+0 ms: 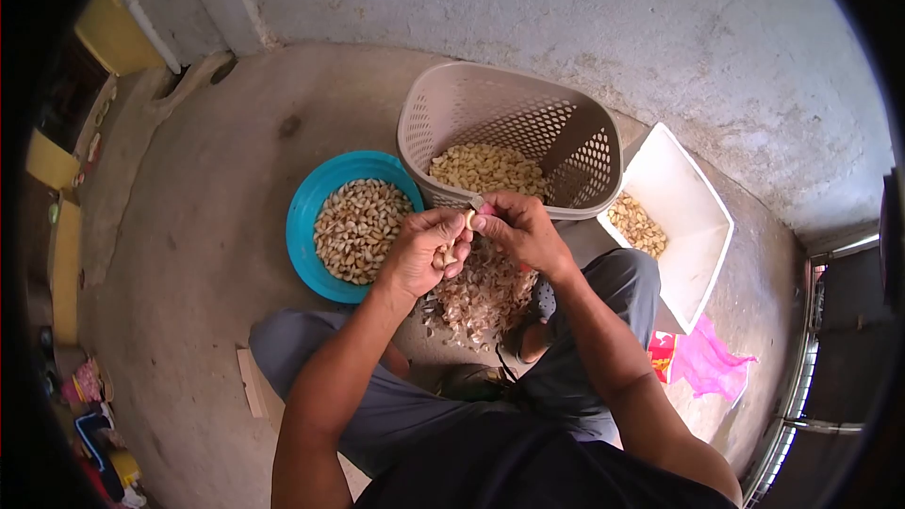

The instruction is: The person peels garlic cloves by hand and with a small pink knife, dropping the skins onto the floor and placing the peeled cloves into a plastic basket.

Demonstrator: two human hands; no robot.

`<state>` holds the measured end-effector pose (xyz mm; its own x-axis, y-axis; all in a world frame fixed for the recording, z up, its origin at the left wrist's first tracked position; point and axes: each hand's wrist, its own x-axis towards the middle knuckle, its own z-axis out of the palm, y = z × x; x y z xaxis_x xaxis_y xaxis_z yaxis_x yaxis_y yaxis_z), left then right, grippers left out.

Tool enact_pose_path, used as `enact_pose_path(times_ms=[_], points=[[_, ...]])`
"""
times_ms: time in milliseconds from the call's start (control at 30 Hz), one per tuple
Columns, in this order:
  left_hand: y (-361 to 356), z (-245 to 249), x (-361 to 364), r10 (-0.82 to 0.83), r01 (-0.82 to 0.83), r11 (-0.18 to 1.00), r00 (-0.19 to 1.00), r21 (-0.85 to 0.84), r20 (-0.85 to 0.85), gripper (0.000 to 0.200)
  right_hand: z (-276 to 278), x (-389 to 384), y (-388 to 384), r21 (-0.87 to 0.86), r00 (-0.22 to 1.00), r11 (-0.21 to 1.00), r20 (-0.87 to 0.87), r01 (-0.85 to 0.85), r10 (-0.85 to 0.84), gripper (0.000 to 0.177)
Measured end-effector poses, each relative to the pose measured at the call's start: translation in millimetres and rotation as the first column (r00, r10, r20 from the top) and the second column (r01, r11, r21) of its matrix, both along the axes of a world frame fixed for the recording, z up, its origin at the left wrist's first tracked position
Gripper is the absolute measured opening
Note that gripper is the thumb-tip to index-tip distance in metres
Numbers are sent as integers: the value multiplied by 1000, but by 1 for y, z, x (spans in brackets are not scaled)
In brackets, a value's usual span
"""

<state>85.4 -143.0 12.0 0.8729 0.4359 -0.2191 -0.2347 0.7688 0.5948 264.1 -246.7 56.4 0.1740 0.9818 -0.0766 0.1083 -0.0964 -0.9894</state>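
My left hand (pixel 424 253) is closed around several pale cloves, with one clove (pixel 469 219) pinched at its fingertips. Close against it, my right hand (pixel 521 231) grips a small knife (pixel 476 202), its short blade beside that clove. Under both hands lies a heap of papery brown peelings (pixel 481 297) on the floor. A blue basin (pixel 300 231) of unpeeled cloves (pixel 363 229) stands to the left of my left hand. Just beyond my hands is a tall grey-brown basket (pixel 509 83), with pale peeled cloves (pixel 485 168) at its bottom.
A white box (pixel 698 226) with some cloves (pixel 638 224) stands tilted at the right. A pink bag (pixel 709 361) lies on the floor below it. The wall (pixel 603 19) rises behind the basket. My bent legs flank the peelings, and assorted items sit at the far left edge.
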Motion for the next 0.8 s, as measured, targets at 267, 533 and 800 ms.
enact_pose_path(times_ms=[267, 533, 800], points=[[1, -4, 1, -4, 5, 999, 999, 43, -35, 18, 1, -1, 0, 59, 995, 998, 98, 21, -27, 20], [-2, 9, 2, 85, -13, 909, 984, 417, -154, 17, 8, -1, -3, 88, 963, 996, 269, 12, -36, 22], [-14, 10, 7, 405, -162, 420, 914, 893, -25, 18, 6, 1, -3, 94, 919, 995, 390, 19, -55, 21]])
